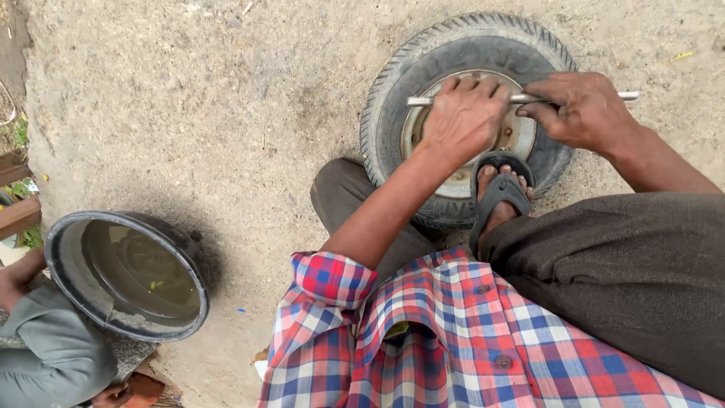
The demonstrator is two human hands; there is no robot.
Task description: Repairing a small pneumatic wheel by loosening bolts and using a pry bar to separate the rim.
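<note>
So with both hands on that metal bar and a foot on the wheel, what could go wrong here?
The metal bar lies across the wheel's rim, with the left hand and right hand both gripping it. If it slips, knuckles could hit the rim. The foot wears only an open sandal on the tyre, so the toes look exposed.

Ground (226, 113): bare, sandy, grey-brown dirt with scattered grit, filling most of the frame. Lying flat on it, upper right of the frame: one small black tyre (393, 98) on a worn metal rim (521, 136), with a sandalled foot (500, 193) resting on its lower edge. Standing on it, lower left of the frame: one round black basin (64, 268) holding murky water, beside a stone slab (128, 353); planks and greenery at the far left edge.
</note>
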